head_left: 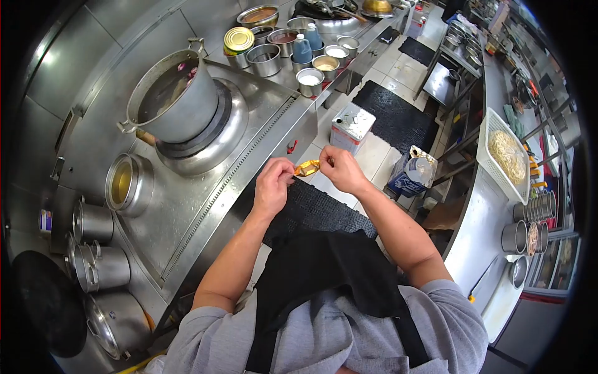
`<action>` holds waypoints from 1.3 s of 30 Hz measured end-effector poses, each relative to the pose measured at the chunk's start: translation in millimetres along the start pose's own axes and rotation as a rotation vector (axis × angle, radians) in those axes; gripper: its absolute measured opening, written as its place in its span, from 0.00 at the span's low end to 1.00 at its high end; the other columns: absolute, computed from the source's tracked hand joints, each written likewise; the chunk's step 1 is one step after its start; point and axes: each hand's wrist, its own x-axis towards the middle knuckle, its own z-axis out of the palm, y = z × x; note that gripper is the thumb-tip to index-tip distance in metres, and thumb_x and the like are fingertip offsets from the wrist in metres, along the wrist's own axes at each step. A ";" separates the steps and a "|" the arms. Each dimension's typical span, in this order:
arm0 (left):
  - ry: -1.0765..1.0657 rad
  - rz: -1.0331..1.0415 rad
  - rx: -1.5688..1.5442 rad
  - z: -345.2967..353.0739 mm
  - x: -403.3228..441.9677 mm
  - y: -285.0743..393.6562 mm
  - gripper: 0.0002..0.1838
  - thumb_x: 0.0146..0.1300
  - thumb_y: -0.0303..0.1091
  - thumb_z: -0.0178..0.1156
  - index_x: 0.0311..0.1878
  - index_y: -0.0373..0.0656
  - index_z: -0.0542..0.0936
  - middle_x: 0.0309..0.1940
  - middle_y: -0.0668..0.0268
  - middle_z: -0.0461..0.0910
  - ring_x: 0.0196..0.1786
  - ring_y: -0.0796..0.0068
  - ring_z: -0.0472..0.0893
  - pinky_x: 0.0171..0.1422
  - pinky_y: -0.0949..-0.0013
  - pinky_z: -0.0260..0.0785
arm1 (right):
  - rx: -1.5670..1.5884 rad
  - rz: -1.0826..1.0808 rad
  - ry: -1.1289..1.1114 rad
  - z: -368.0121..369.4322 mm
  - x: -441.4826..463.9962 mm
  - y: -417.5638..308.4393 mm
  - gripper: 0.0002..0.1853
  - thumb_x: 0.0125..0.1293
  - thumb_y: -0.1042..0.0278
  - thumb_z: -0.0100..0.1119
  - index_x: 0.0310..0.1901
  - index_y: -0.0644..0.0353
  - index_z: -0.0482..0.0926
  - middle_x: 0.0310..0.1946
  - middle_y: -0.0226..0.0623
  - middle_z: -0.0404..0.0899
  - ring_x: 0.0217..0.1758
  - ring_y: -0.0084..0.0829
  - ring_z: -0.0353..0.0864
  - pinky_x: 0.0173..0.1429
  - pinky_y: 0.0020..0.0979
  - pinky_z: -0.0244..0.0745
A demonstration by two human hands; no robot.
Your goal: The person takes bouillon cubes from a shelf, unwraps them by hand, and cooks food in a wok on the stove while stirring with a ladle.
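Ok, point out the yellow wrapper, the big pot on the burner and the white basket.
Yellow wrapper (308, 167): head view, its middle.
Big pot (193, 110): head view, outer wall.
White basket (484, 139): head view, picture-left rim.

The small shiny yellow wrapped packet (307, 167) is held up, stretched sideways between both hands (273, 181).

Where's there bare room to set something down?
Steel top, between burner, oil pot and slotted strip. Opposite counter, between white basket and white board.
Crowded: beyond the burner, with cups, bottles and yellow can packed close.
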 end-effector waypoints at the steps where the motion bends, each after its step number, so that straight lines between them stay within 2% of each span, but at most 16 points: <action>1: -0.002 -0.014 -0.056 3.6 -0.4 -2.1 0.04 0.68 0.16 0.51 0.39 0.35 0.75 0.45 0.62 0.76 0.40 0.71 0.82 0.43 0.69 0.82 | 0.051 0.084 0.013 -1.6 -1.1 2.5 0.07 0.60 0.70 0.57 0.34 0.66 0.77 0.28 0.47 0.79 0.31 0.42 0.80 0.37 0.40 0.72; 2: -0.007 -0.010 -0.059 6.7 -2.0 -10.6 0.04 0.68 0.16 0.51 0.39 0.35 0.75 0.45 0.62 0.76 0.40 0.71 0.82 0.43 0.69 0.82 | 0.049 0.086 0.019 -2.3 -3.1 3.3 0.07 0.60 0.70 0.57 0.34 0.66 0.77 0.28 0.47 0.79 0.31 0.42 0.80 0.37 0.40 0.72; 4: -0.003 -0.215 -0.324 8.4 -3.4 -28.7 0.04 0.71 0.19 0.50 0.43 0.36 0.75 0.47 0.63 0.77 0.42 0.70 0.82 0.45 0.67 0.83 | 0.146 0.058 0.057 -2.3 -6.1 3.3 0.08 0.61 0.69 0.56 0.34 0.66 0.76 0.26 0.45 0.78 0.27 0.37 0.76 0.34 0.38 0.70; 5: -0.008 -0.212 -0.326 6.2 -1.0 -23.9 0.04 0.71 0.19 0.50 0.43 0.36 0.75 0.47 0.63 0.77 0.42 0.70 0.82 0.45 0.67 0.83 | 0.144 0.058 0.062 -4.7 -6.9 1.6 0.08 0.61 0.69 0.56 0.34 0.66 0.76 0.26 0.45 0.78 0.27 0.37 0.76 0.34 0.38 0.70; 7: -0.107 -0.422 -0.679 2.2 0.3 -14.6 0.05 0.72 0.22 0.52 0.48 0.38 0.74 0.49 0.61 0.77 0.45 0.70 0.83 0.46 0.66 0.82 | 0.108 -0.015 0.028 -11.0 -10.4 -2.4 0.08 0.62 0.69 0.55 0.34 0.66 0.75 0.24 0.44 0.76 0.25 0.34 0.74 0.33 0.37 0.69; 10: -0.167 -0.501 -0.857 -1.7 7.7 0.9 0.08 0.71 0.25 0.55 0.51 0.39 0.73 0.48 0.59 0.79 0.47 0.69 0.84 0.47 0.67 0.82 | 0.107 -0.038 0.006 -14.2 -12.7 -4.8 0.08 0.63 0.68 0.55 0.34 0.66 0.74 0.23 0.44 0.75 0.25 0.32 0.74 0.32 0.36 0.68; 13: -0.216 -0.484 -0.633 6.7 12.2 -5.8 0.09 0.70 0.26 0.59 0.50 0.38 0.73 0.44 0.59 0.80 0.45 0.70 0.84 0.47 0.68 0.81 | 0.119 0.017 -0.028 -10.8 -12.2 -0.4 0.08 0.64 0.68 0.55 0.33 0.65 0.73 0.23 0.44 0.75 0.26 0.30 0.73 0.33 0.35 0.68; 20: -0.212 -0.445 -0.600 10.6 4.0 -8.9 0.07 0.69 0.24 0.58 0.48 0.33 0.75 0.39 0.60 0.82 0.42 0.72 0.85 0.47 0.70 0.82 | 0.185 0.023 -0.009 -6.5 -9.4 7.6 0.09 0.64 0.69 0.54 0.34 0.67 0.73 0.23 0.43 0.76 0.26 0.29 0.73 0.33 0.34 0.69; 23: -0.123 -0.443 -0.437 16.1 -1.0 -17.7 0.06 0.70 0.25 0.58 0.45 0.33 0.77 0.37 0.61 0.82 0.39 0.76 0.84 0.43 0.71 0.83 | 0.123 0.069 -0.065 -1.6 -7.4 6.9 0.09 0.65 0.67 0.56 0.35 0.66 0.74 0.24 0.45 0.77 0.27 0.36 0.77 0.35 0.38 0.71; 25: 0.051 -0.427 -0.269 21.1 -2.7 -24.9 0.05 0.70 0.27 0.58 0.41 0.34 0.78 0.35 0.63 0.83 0.35 0.79 0.83 0.39 0.71 0.83 | -0.065 -0.096 0.183 7.3 -10.9 -3.9 0.10 0.65 0.65 0.59 0.35 0.64 0.75 0.29 0.47 0.79 0.32 0.47 0.81 0.38 0.42 0.74; 28: 0.145 -0.477 -0.205 22.6 -6.6 -35.8 0.05 0.70 0.26 0.58 0.39 0.35 0.79 0.33 0.65 0.83 0.32 0.80 0.82 0.35 0.73 0.81 | -0.116 -0.101 0.036 12.1 -17.3 -40.5 0.10 0.65 0.63 0.60 0.39 0.60 0.75 0.33 0.47 0.81 0.37 0.52 0.81 0.40 0.45 0.75; 29: 0.190 -0.468 -0.210 23.4 -10.2 -48.5 0.05 0.68 0.27 0.60 0.37 0.35 0.79 0.28 0.64 0.83 0.30 0.80 0.82 0.34 0.73 0.78 | -0.212 -0.136 -0.037 21.5 -15.3 -35.8 0.10 0.65 0.63 0.60 0.43 0.57 0.74 0.34 0.45 0.81 0.37 0.52 0.82 0.40 0.46 0.76; 30: 0.175 -0.389 0.007 18.2 -10.7 -50.3 0.04 0.68 0.24 0.57 0.37 0.35 0.79 0.30 0.63 0.83 0.34 0.80 0.82 0.35 0.73 0.78 | -0.208 -0.170 -0.049 32.4 -12.2 -31.0 0.10 0.65 0.63 0.60 0.43 0.57 0.74 0.34 0.45 0.81 0.37 0.52 0.82 0.40 0.46 0.76; 32: 0.257 -0.410 0.038 12.4 -11.4 -46.2 0.04 0.67 0.24 0.58 0.35 0.35 0.79 0.26 0.64 0.82 0.31 0.80 0.81 0.34 0.73 0.75 | -0.270 -0.118 -0.032 54.2 -2.1 -24.1 0.15 0.62 0.65 0.63 0.47 0.57 0.73 0.33 0.47 0.83 0.37 0.52 0.84 0.39 0.46 0.76; 36: 0.390 -0.437 -0.104 -5.6 -25.1 -74.1 0.07 0.65 0.28 0.61 0.34 0.35 0.80 0.24 0.63 0.82 0.27 0.79 0.80 0.34 0.71 0.73 | -0.213 -0.080 -0.070 92.8 19.6 -24.1 0.16 0.62 0.64 0.64 0.47 0.58 0.72 0.34 0.49 0.83 0.39 0.53 0.84 0.41 0.46 0.77; 39: 0.445 -0.533 -0.345 -36.9 -33.1 -75.4 0.07 0.69 0.28 0.59 0.36 0.34 0.79 0.28 0.66 0.81 0.32 0.79 0.80 0.37 0.73 0.76 | -0.177 -0.024 -0.172 126.0 40.4 -33.8 0.17 0.62 0.65 0.64 0.48 0.60 0.70 0.37 0.50 0.83 0.41 0.55 0.83 0.42 0.48 0.77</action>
